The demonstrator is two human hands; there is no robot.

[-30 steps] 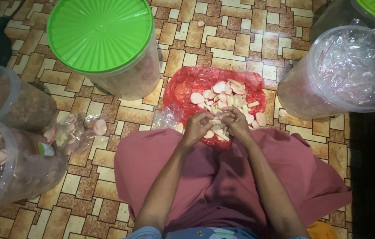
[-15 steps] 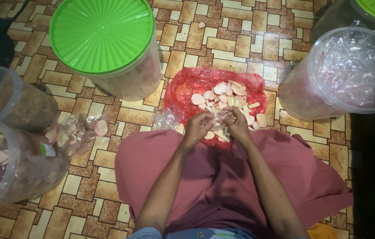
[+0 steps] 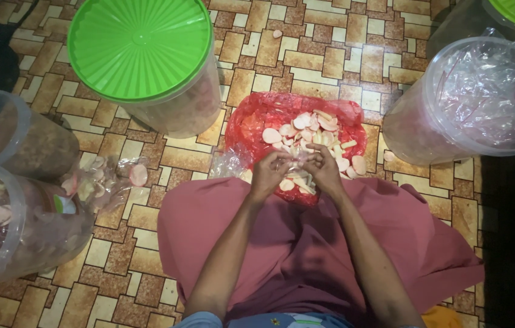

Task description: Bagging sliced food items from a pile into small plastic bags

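Observation:
A red plastic bag [image 3: 257, 118] lies open on the tiled floor, filled with several pale round and stick-shaped crackers [image 3: 306, 124]. My left hand [image 3: 269, 173] and my right hand [image 3: 323, 169] meet over the near edge of that bag, fingers curled around a small clear plastic packet [image 3: 297, 181] that holds a few crackers. Both forearms reach out over a dark red cloth [image 3: 306, 249] covering my lap. What the fingertips do inside the packet is hidden.
A big tub with a green lid [image 3: 142, 48] stands at the back left. A clear tub lined with plastic [image 3: 482, 91] sits right. Two open tubs [image 3: 2, 130] [image 3: 2, 237] stand left, beside small filled packets [image 3: 108, 182]. One loose cracker [image 3: 277, 33] lies far off.
Both hands stay at the near edge of the red bag, with only small finger movements around the clear packet. Nothing else has shifted.

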